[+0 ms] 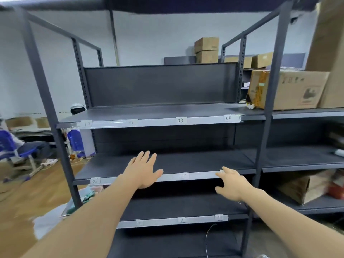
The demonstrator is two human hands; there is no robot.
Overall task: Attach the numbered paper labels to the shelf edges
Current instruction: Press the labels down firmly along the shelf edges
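Observation:
A dark grey metal shelf unit stands before me with a pale strip along each shelf edge. The top edge (158, 122) carries labels 01 (87, 124), 03 (180, 120) and 04 (228, 118). The middle edge (201, 175) holds label 05 (95, 181) and label 07 (184, 176). My left hand (142, 171) lies flat with straight fingers over the middle edge. My right hand (231, 182) touches that strip's right end with its fingertips, where a small label (221, 171) shows. The lower edge (167, 221) has three labels.
Cardboard boxes (290, 89) sit on the neighbouring shelf at the right, more boxes (206, 50) behind. A seated person and a blue chair (11, 146) are at the far left on the wooden floor. Plastic bags (74, 202) lie by the left post.

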